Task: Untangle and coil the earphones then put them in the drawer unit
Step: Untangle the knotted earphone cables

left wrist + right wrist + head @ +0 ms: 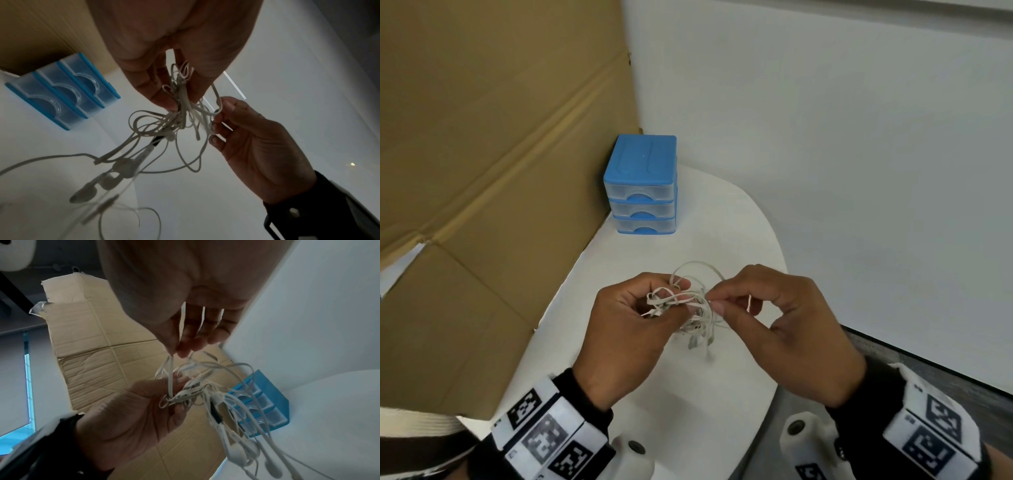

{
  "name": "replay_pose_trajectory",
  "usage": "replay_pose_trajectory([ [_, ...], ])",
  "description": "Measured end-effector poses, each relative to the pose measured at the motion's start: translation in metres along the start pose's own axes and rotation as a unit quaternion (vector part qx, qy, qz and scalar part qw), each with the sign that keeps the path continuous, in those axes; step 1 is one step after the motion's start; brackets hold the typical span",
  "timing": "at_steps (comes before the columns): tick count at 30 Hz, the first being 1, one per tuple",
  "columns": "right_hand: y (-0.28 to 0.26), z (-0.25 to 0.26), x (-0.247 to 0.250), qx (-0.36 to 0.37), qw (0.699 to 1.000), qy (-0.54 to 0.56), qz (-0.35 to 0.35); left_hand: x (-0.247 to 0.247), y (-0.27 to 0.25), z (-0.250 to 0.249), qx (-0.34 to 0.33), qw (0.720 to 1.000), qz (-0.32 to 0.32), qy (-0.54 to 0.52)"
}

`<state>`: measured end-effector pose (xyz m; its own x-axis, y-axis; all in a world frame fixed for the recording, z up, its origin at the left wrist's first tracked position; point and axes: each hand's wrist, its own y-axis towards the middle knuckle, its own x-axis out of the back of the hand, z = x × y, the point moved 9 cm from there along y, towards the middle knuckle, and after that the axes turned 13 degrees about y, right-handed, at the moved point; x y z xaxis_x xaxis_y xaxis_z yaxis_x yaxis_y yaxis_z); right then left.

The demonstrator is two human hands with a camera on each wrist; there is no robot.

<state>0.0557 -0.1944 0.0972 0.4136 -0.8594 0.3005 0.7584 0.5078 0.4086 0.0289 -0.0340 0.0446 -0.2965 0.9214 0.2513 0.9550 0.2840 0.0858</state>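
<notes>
A tangled bundle of white flat-cable earphones hangs between both hands above the white table. My left hand grips the knot of loops in its curled fingers. The right hand pinches one strand at the bundle's right side between thumb and forefinger. The earbuds dangle below the knot. The blue drawer unit, with three clear drawers all closed, stands at the table's far end.
A large flattened cardboard sheet leans along the table's left side, right beside the drawer unit. A white wall rises behind and to the right. The table's rounded right edge drops to a dark floor.
</notes>
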Motion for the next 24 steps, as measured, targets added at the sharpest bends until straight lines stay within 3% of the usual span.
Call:
replay_pose_trajectory([
  [6,-0.003,-0.015,-0.006,-0.056,0.992,-0.103,0.035,-0.001,-0.002,-0.002,-0.016,1.0,-0.004,-0.008],
  [13,-0.001,-0.015,-0.003,-0.05,0.989,-0.131,0.052,-0.007,-0.006,-0.007,-0.032,0.999,0.021,-0.016],
  [16,-0.001,-0.013,-0.003,-0.056,0.993,-0.087,0.055,-0.008,-0.003,-0.008,-0.018,0.998,0.049,-0.03],
  [20,0.001,-0.025,0.0,-0.145,0.986,0.074,0.043,-0.012,-0.001,-0.008,-0.023,0.991,0.124,0.048],
  [24,0.002,-0.034,0.008,-0.185,0.974,0.131,0.016,-0.009,0.004,-0.008,-0.014,0.989,0.137,0.052],
])
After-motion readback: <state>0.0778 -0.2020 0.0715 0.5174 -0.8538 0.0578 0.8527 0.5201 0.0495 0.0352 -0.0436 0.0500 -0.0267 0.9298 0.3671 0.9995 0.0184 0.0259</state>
